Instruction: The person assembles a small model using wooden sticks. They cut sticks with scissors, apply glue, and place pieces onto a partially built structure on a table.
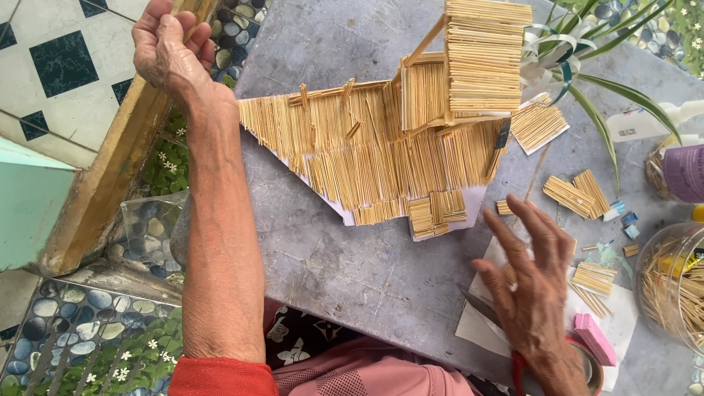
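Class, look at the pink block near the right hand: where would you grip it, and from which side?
Grip the pink block across its two long sides, coming from above. It lies flat on white paper, narrow and elongated, with its top clear beside the right hand.

Two hands [172, 55], one toothpick boat [396, 147]

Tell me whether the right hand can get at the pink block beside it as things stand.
Probably yes. The right hand hovers open over the paper sheet, and the pink block lies uncovered just beside its wrist, with nothing between them.
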